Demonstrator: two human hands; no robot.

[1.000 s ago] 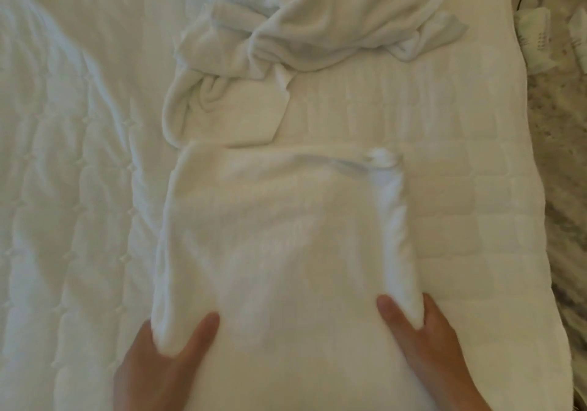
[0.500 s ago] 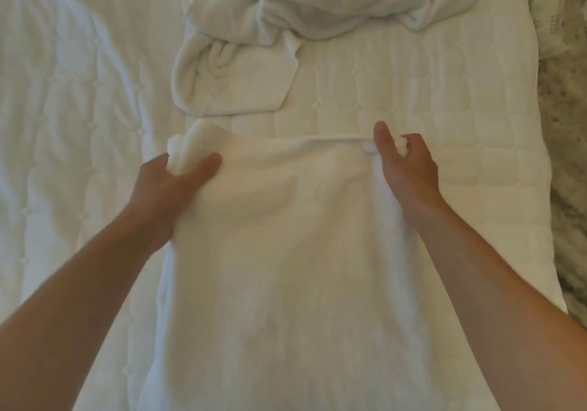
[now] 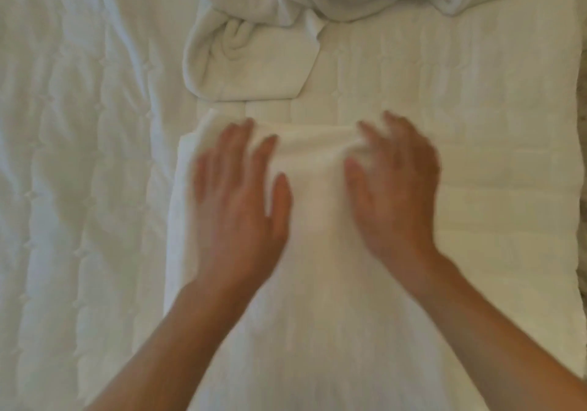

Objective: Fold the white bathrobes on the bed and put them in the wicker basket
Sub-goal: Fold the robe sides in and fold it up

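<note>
So at this point both hands were flat on the folded bathrobe [image 3: 317, 299]. The left hand [image 3: 238, 194] had straight fingers pressing down on the cloth, holding nothing. The right hand [image 3: 394, 188] looked loose and spread as well. A little ridge of cloth was bunched just by its thumb, but I didn't see fingers closed round it, and the shot's pretty blurry there.

The bit that matters is that the robe was a long strip, with its long axis running straight back from the fingertips along the forearms toward the person. Both palms sat at its far end, with the far edge just past the fingertips, so nearly all the length lay behind the hands. The left hand was near the strip's left edge and the right near its right edge, so neither was really closer. My guess is the next fold goes across that long axis, end to end.

The other bathrobe [image 3: 270, 61] was a crumpled heap on the bed [image 3: 79, 188] beyond the fingertips and apart from the folded one, its nearest flap ahead of the left hand. The wicker basket wasn't in view.
</note>
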